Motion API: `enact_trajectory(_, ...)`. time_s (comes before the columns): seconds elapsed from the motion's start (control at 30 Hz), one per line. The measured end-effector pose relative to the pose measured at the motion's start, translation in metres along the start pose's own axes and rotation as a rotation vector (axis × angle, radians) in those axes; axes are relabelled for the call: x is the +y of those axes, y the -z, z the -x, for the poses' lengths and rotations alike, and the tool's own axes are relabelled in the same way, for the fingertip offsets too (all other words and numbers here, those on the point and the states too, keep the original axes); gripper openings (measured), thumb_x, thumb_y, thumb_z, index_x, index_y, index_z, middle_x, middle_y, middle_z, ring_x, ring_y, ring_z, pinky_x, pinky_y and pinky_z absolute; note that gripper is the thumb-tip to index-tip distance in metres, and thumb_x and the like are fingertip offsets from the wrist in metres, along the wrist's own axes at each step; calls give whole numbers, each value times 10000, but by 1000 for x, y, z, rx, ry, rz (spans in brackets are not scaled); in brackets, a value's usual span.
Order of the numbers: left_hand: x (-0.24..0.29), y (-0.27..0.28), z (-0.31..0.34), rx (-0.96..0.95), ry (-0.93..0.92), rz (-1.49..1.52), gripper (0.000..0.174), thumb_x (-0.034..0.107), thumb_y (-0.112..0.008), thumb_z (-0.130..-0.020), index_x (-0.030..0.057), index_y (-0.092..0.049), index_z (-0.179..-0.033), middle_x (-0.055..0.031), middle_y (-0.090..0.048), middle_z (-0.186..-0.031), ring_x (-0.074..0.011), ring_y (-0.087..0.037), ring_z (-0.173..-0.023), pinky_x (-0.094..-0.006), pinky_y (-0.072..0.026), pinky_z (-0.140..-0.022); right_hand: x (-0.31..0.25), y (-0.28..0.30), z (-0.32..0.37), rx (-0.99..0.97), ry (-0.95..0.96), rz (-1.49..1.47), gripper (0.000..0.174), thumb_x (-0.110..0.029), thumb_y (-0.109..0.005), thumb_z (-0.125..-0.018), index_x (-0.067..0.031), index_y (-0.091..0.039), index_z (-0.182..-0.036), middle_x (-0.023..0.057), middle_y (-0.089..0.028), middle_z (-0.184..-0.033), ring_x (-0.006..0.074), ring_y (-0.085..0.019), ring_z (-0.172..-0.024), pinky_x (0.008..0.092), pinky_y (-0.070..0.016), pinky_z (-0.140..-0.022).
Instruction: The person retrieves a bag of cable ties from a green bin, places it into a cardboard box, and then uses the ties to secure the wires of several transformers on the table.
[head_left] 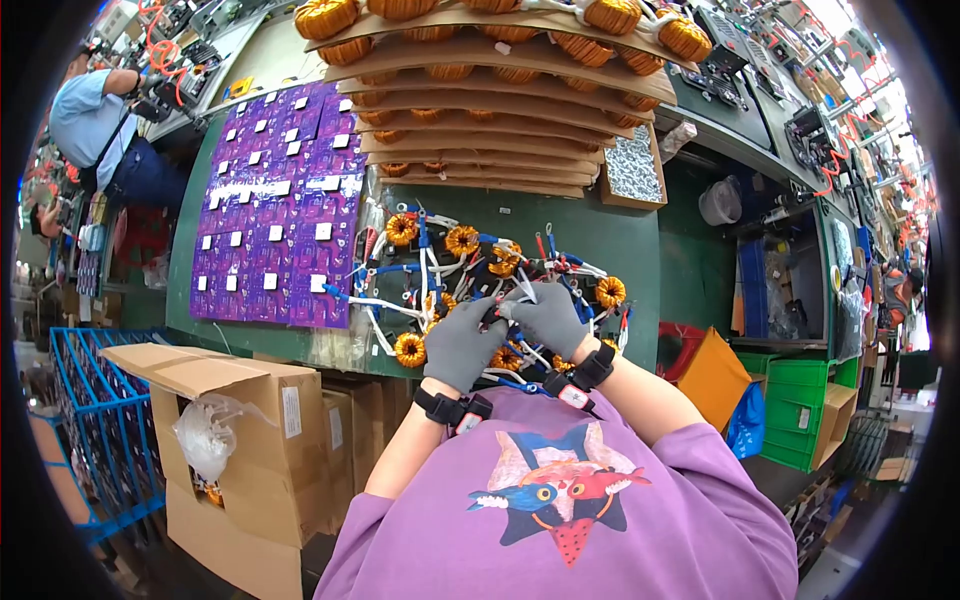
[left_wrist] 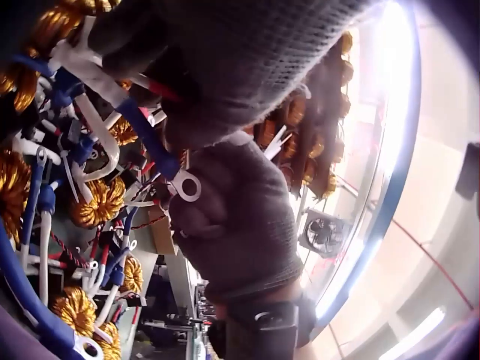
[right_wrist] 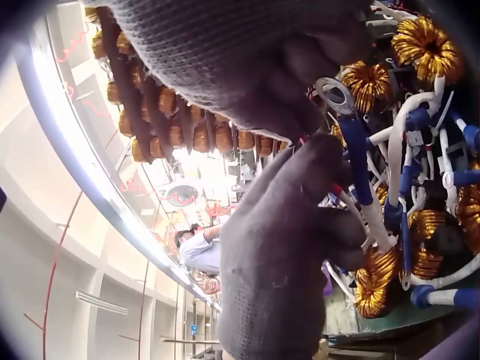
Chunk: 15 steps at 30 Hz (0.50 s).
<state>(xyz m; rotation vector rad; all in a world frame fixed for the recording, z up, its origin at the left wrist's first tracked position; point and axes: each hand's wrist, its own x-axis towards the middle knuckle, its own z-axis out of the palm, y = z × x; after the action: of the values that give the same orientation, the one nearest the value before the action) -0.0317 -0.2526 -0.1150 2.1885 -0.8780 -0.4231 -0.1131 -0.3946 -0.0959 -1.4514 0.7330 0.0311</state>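
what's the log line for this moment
left hand: pinching red lead | right hand: alongside, grip unclear | green table: copper coils, cables

No wording or number can be read. The white label (head_left: 291, 412) on the cardboard box (head_left: 300, 475), the pale tag (head_left: 803, 417) on the green crate (head_left: 781, 440) and the blue sign (right_wrist: 194, 329) in the right wrist view are too small.

"Where's the head camera looking?"
"Forward and down from above, across the green workbench (head_left: 600, 230)."
"Wrist cameras?"
"Close in, tipped toward the ceiling (left_wrist: 442, 247); both share the copper-wound toroids (left_wrist: 99, 202)."
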Motion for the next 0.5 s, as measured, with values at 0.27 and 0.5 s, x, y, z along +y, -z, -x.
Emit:
enact_trajectory(0.27, -15, 2, 7, -61, 170, 209, 389, 233, -718, -755, 50, -659, -1093, -121, -684, -901, -216, -663, -792, -301, -509, -721, 3, 10, -15, -102, -16, 10, 207, -188, -682, -813, -10, -691, -919, 46, -670, -789, 99, -562, -633, 272, -455, -596)
enact_trajectory(0.5, -24, -5, 8, 1, 98, 251, 410, 293, -711, -777, 75, -641, -1117, -130, -666, -1015, -267, -655, -889, -340, -510, -760, 4, 22, -10, -125, 35, 134, 261, -260, -678, -837, -21, -645, -937, -7, -578, -707, 78, -531, -681, 247, -432, -596)
